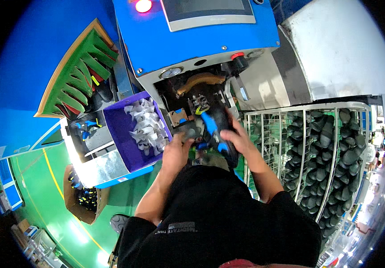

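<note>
My right hand [240,139] is closed on a black-and-blue shoe upper [210,125], with its thumb on the near side. The upper is held upright in front of the machine opening, a yellow-green patch near its top. Just left of it, my left hand [176,151] pinches a dark grey rounded piece [194,131], whose kind I cannot make out. Behind both hands is the machine's dark opening, with a metal clamp mechanism [198,102] and a curved brown pad [200,82] above it.
The blue machine [197,47] carries a screen, a glowing lamp and a red-topped knob. A purple bin [119,134] of white curved pieces stands at left, beside a green rack of soles [78,85]. At right is a white wire rack [304,147] of dark shoe lasts. A cardboard box [74,203] sits on the floor.
</note>
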A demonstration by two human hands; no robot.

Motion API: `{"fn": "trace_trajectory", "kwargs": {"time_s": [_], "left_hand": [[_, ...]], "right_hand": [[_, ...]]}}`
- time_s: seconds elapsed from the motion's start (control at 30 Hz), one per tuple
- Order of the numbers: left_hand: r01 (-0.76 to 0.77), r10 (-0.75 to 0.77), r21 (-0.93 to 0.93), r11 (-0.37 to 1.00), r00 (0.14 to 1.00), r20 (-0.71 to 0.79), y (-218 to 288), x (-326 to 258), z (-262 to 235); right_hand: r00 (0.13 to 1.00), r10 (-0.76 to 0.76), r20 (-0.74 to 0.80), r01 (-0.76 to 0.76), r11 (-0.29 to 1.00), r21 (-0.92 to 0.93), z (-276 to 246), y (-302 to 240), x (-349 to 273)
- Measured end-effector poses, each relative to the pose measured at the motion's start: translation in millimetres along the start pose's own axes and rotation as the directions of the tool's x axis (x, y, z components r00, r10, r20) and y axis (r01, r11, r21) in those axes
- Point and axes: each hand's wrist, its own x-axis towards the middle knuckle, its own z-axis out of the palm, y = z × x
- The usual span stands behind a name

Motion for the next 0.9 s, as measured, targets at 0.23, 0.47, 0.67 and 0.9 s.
{"fn": "trace_trajectory", "kwargs": {"time_s": [0.23,0.47,0.67,0.9], "left_hand": [[0.136,-0.135,-0.048,0.990,0.990,0.034,-43,10,-17],[0.206,-0.209,-0.155,0.966,0.978,-0.002,-68,8,-20],[0.150,-0.104,0.053,0.987,0.857,-0.504,-109,15,-35],[0.212,-0.239,-0.138,0.968,0.942,-0.236,-94,18,-51]], "right_hand": [[0.972,-0.100,-0.213,-0.053,0.789,-0.612,-5,-30,74],[0.948,0.171,-0.267,-0.305,0.269,-0.913,54,-47,111],[0.973,-0.019,-0.229,-0.222,0.179,-0.958,53,-35,122],[0.946,-0.287,-0.148,-0.101,0.172,-0.980,39,-6,113]]}}
